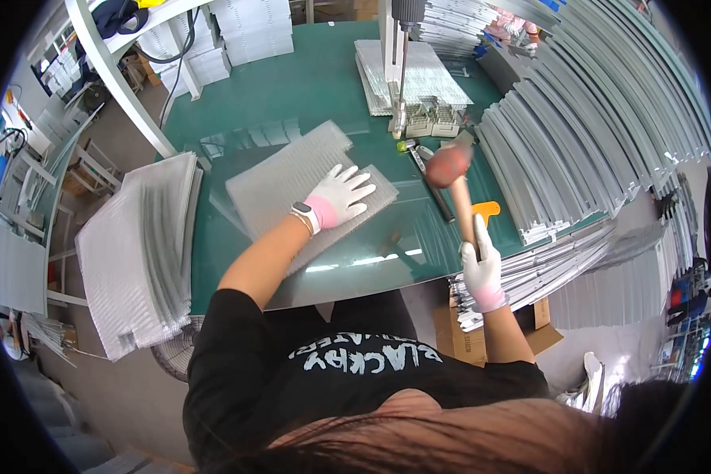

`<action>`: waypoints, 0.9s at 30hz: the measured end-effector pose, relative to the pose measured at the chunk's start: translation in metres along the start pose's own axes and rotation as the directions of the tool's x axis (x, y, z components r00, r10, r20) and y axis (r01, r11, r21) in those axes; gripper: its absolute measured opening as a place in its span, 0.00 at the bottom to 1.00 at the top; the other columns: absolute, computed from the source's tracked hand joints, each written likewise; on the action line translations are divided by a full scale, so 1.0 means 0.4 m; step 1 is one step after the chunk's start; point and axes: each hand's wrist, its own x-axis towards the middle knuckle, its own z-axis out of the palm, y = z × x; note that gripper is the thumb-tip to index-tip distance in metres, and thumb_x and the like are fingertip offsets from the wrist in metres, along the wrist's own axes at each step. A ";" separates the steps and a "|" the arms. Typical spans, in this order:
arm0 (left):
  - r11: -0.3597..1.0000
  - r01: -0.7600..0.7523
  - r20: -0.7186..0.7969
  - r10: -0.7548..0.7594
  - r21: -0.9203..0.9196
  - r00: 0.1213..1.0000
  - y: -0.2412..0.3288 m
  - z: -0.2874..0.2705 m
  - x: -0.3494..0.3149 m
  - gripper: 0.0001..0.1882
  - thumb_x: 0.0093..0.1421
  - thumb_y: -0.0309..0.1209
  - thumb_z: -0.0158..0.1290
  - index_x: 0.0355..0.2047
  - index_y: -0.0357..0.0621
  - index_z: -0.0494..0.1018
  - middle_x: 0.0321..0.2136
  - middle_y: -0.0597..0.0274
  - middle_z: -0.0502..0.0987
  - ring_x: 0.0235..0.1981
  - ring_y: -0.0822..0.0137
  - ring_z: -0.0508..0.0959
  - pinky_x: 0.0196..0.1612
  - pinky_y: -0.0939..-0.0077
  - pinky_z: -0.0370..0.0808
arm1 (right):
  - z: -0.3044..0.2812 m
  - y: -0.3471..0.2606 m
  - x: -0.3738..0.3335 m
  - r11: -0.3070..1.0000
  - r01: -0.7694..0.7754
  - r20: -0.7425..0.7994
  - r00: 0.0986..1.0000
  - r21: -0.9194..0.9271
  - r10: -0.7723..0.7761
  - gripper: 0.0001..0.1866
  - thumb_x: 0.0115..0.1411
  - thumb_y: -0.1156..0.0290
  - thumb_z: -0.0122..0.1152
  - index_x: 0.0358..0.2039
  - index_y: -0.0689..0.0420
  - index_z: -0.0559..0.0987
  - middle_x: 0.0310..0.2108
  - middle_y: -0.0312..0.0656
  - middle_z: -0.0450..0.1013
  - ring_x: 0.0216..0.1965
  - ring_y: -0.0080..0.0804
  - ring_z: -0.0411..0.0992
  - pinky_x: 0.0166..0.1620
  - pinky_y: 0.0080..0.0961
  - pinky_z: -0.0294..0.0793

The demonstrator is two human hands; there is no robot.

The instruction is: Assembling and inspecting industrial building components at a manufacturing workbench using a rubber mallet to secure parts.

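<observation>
My left hand (340, 197), in a white glove with a pink cuff, lies flat with fingers spread on a greyish bubble-wrap-like sheet (276, 170). That sheet rests at an angle on the green tabletop (332, 63). At the right, my gloved right hand (483, 272) is closed around the wooden handle of a mallet (449, 163). The mallet's reddish-brown head points away from me and is slightly blurred. It appears raised above the table, close to an orange tool (486, 212) and a dark bar-shaped tool (442, 201).
Tall stacks of grey metal strips (584, 134) line the right side. Translucent sheets (134, 245) droop over the table's left edge. Behind the mallet stand small beige parts (433, 118) and a stack of silvery sheets (426, 71). An electric screwdriver (408, 12) hangs near a white post.
</observation>
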 end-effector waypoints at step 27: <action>0.950 0.214 -0.149 -0.252 -0.228 0.956 -0.067 0.088 0.138 0.24 0.64 0.30 0.48 0.61 0.44 0.68 0.65 0.54 0.66 0.68 0.48 0.60 0.70 0.46 0.53 | 0.147 0.043 0.041 0.860 0.428 0.103 0.903 -0.278 -0.416 0.32 0.63 0.74 0.57 0.68 0.55 0.64 0.42 0.54 0.79 0.38 0.52 0.79 0.43 0.38 0.78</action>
